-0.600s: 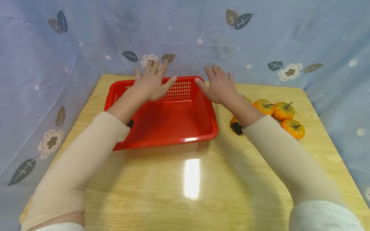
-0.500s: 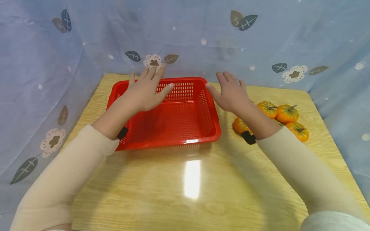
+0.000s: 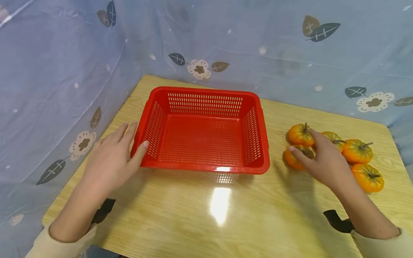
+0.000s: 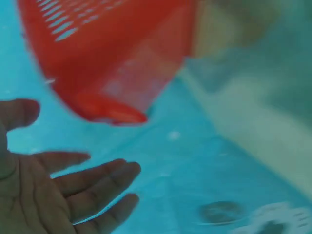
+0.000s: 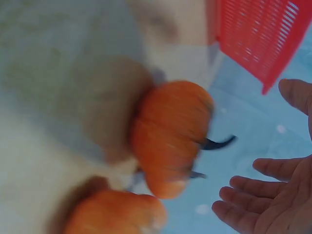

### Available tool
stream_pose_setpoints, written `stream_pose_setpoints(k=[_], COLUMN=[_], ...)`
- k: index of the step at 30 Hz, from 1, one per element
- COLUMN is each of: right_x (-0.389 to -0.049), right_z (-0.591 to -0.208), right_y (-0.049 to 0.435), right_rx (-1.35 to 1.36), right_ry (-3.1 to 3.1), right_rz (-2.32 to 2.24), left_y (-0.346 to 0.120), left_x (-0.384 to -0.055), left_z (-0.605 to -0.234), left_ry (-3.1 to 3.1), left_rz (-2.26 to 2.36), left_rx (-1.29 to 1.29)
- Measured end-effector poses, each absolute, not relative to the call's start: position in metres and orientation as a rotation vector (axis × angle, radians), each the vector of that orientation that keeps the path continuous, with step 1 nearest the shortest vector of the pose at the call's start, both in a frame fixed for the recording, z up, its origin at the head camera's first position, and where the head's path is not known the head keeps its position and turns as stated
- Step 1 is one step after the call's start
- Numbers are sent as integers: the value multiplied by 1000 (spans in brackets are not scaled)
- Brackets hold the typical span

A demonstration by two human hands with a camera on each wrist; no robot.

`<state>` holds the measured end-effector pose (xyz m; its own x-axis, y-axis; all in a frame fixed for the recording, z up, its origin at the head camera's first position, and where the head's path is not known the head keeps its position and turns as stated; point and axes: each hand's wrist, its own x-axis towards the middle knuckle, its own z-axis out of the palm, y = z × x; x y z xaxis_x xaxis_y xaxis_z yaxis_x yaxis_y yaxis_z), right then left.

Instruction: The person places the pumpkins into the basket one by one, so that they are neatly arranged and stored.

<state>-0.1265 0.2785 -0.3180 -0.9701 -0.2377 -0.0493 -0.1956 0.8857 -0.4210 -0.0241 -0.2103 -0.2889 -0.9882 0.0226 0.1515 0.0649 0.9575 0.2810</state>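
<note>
Where both hovered above the basket (image 3: 206,168), each hand has dropped outward.

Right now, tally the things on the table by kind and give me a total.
orange pumpkins: 5 (two partly behind the right hand)
red basket: 1
Total: 6
</note>
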Motion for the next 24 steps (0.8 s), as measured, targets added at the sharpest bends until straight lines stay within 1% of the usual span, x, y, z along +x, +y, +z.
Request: stream_pose_setpoints(k=[6,9,14,17,24], right_x=[-117,-118,-122,-124,-126], right_z=[-337,-344,-355,-360,-366], right_y=[282,285,291,294,296], right_rx=[-302,-267,-250,-259,-262], right_ry=[2945,2934,2920,2923,2917], right_rz=[-692,-698,-705,-702,-644], left_y=[-229,-232,-231,-230,-228], left_x=[-18,-17,-19,-20,-23], left_z=[-317,-328,-340,-342,-346], left_ry=[-2956,-2898,-2728,-2641,-2555], left_rz=[-824,-1057,-1468,-1633,-1766], left_rx=[209,261,300,302,292])
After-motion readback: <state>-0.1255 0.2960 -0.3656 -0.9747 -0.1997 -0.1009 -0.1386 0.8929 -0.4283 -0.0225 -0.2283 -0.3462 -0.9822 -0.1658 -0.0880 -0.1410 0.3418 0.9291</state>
